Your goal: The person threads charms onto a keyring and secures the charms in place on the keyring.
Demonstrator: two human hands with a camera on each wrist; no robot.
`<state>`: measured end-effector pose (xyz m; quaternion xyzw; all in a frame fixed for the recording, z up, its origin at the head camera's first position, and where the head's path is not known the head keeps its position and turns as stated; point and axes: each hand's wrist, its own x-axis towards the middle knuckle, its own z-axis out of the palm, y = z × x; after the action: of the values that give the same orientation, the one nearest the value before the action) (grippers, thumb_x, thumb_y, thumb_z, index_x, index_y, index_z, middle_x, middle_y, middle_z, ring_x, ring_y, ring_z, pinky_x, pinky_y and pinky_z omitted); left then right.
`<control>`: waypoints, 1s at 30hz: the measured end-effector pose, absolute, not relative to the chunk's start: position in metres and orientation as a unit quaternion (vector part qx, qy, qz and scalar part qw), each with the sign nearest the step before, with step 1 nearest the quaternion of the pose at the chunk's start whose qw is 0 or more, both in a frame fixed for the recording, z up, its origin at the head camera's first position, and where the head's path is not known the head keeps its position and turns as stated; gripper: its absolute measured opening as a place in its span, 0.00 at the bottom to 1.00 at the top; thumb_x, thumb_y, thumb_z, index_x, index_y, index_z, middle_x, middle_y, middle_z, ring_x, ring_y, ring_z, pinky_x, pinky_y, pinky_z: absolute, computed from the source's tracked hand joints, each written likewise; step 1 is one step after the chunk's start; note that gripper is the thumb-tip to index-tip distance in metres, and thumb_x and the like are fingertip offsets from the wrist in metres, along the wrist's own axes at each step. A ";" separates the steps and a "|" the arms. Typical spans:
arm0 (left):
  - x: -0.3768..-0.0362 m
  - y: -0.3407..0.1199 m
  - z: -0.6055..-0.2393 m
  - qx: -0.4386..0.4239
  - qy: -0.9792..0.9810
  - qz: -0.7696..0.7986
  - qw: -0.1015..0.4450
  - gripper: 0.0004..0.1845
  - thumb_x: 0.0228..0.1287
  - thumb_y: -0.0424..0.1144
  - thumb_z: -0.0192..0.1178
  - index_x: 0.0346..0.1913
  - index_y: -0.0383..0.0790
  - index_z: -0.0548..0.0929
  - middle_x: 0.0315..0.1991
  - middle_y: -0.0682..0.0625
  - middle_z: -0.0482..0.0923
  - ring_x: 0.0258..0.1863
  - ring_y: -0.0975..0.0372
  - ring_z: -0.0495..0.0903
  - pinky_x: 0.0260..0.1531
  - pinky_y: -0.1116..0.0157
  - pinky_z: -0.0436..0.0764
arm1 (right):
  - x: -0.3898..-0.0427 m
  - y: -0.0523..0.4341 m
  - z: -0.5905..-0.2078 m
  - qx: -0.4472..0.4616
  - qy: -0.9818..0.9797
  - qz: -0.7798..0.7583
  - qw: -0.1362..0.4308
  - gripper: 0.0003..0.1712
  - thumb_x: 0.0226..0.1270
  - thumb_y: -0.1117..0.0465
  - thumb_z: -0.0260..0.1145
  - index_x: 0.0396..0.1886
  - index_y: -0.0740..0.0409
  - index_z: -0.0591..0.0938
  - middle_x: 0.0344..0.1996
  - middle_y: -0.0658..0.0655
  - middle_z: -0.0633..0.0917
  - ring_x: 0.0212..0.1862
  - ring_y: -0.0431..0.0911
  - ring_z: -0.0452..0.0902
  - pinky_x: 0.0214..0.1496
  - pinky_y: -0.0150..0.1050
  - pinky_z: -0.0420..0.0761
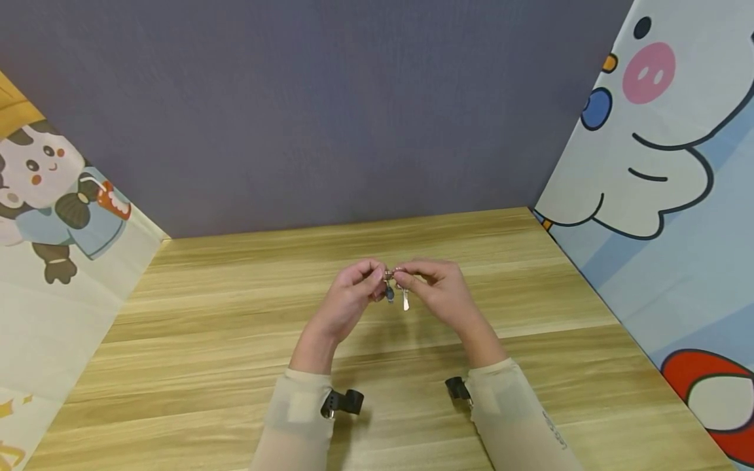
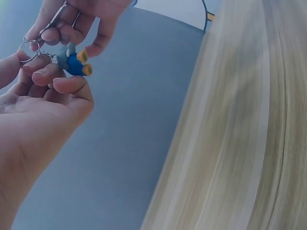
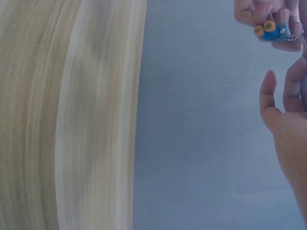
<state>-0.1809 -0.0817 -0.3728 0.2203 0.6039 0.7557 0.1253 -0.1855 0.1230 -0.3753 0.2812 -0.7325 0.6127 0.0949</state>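
My sleeved forearms nearest, over wooden table point(image 1: 235, 366). My left hand point(image 1: 347, 297) and right hand point(image 1: 438, 288) pinch key ring point(image 2: 29, 47) between fingertips, above table centre. Key point(image 1: 406, 299) and blue charm point(image 2: 76, 63) dangle. Judged light, stiff, slippery metal; grip ring itself.

No text can be read with certainty. The only lettering is a small dark print running along the sleeve point(image 1: 550, 428) at the lower right of the head view, too small and blurred to make out. The cartoon wall panels, the wooden table and the keyring items carry no legible words or numbers.
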 end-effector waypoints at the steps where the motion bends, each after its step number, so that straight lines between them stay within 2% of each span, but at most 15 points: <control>1: -0.181 -0.082 -0.373 0.221 0.605 0.755 0.126 0.10 0.85 0.34 0.46 0.41 0.40 0.76 0.31 0.54 0.69 0.35 0.61 0.67 0.43 0.65 0.70 | -0.185 0.123 -0.375 0.282 -0.734 0.611 0.093 0.07 0.73 0.71 0.69 0.45 0.72 0.90 0.41 0.73 0.90 0.43 0.35 0.87 0.50 0.32 0.87; 9: -0.181 -0.083 -0.370 0.209 0.649 0.722 0.116 0.10 0.86 0.37 0.48 0.45 0.38 0.77 0.29 0.53 0.67 0.34 0.60 0.67 0.41 0.65 0.70 | -0.183 0.125 -0.371 0.262 -0.756 0.592 0.094 0.06 0.73 0.69 0.71 0.43 0.67 0.91 0.40 0.66 0.92 0.43 0.36 0.87 0.51 0.35 0.87; 18: -0.183 -0.085 -0.361 0.207 0.716 0.657 0.111 0.13 0.85 0.41 0.52 0.50 0.34 0.81 0.36 0.51 0.70 0.36 0.59 0.68 0.40 0.66 0.70 | -0.184 0.127 -0.364 0.263 -0.799 0.532 0.096 0.06 0.73 0.63 0.73 0.43 0.59 0.93 0.41 0.56 0.94 0.45 0.42 0.90 0.53 0.38 0.87; 25: -0.184 -0.086 -0.359 0.211 0.723 0.648 0.111 0.12 0.85 0.39 0.52 0.49 0.31 0.80 0.35 0.51 0.69 0.36 0.59 0.68 0.40 0.66 0.70 | -0.186 0.127 -0.362 0.294 -0.807 0.492 0.138 0.06 0.74 0.65 0.71 0.42 0.60 0.93 0.38 0.56 0.94 0.40 0.46 0.90 0.48 0.40 0.89; 30: -0.186 -0.085 -0.358 0.211 0.724 0.647 0.110 0.13 0.84 0.37 0.52 0.50 0.29 0.80 0.35 0.50 0.70 0.36 0.59 0.68 0.40 0.67 0.70 | -0.188 0.126 -0.362 0.305 -0.805 0.487 0.149 0.06 0.74 0.66 0.70 0.42 0.61 0.93 0.38 0.56 0.94 0.42 0.48 0.91 0.50 0.40 0.89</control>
<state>-0.1859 -0.0854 -0.3583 0.2105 0.7242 0.6474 0.1101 -0.1877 0.1261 -0.3624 0.3051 -0.8045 0.4874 0.1485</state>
